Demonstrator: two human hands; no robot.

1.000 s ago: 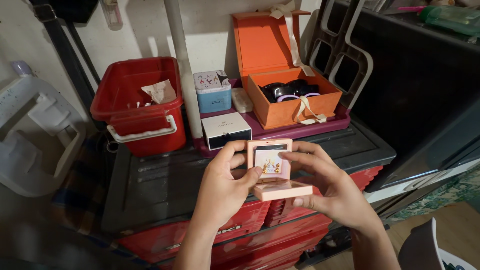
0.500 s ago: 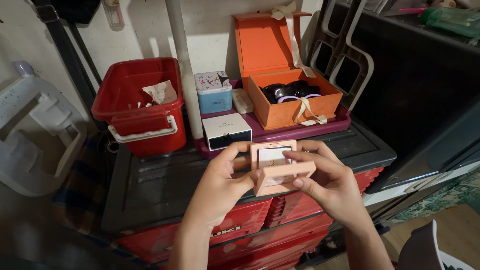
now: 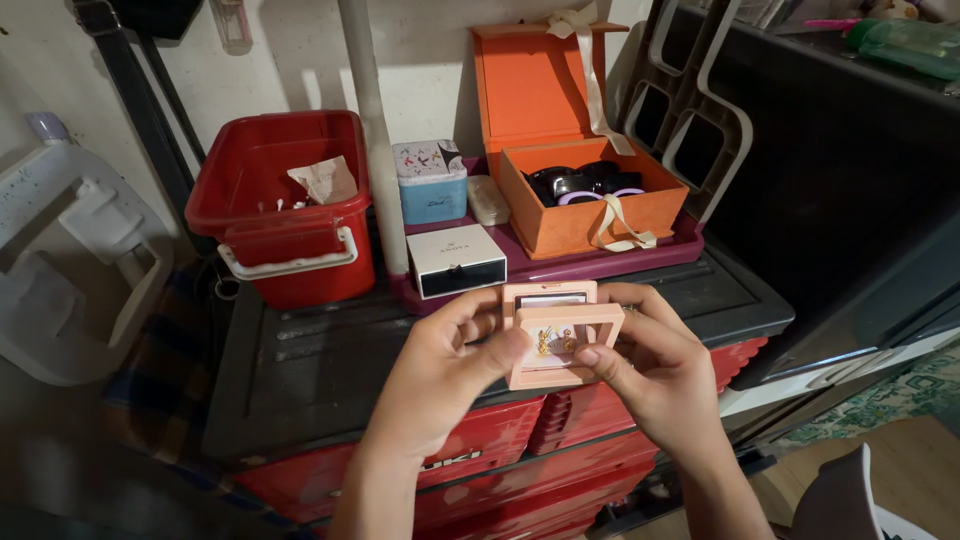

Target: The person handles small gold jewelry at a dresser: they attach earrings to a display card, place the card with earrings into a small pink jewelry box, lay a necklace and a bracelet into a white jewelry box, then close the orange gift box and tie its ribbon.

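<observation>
A small pink hinged display case [image 3: 560,345] with a clear window is held between both hands, its front frame almost closed over the back. Small gold earrings [image 3: 554,341] show through the window. My left hand [image 3: 445,375] grips the case's left edge, thumb on the front frame. My right hand [image 3: 660,375] holds the right side, thumb pressed on the lower right corner. Both hands hover over the dark lid of a storage crate [image 3: 300,365].
A maroon tray [image 3: 620,262] at the back carries an open orange gift box [image 3: 585,190] with dark items, a white-and-black small box [image 3: 455,260], a blue tin [image 3: 430,182] and a small beige case [image 3: 487,200]. A red bin [image 3: 280,205] stands left. Red drawers [image 3: 500,460] sit below.
The case was open with its front frame folded down; the frame has swung up and now lies nearly shut over the earrings. Both hands stayed in place.
</observation>
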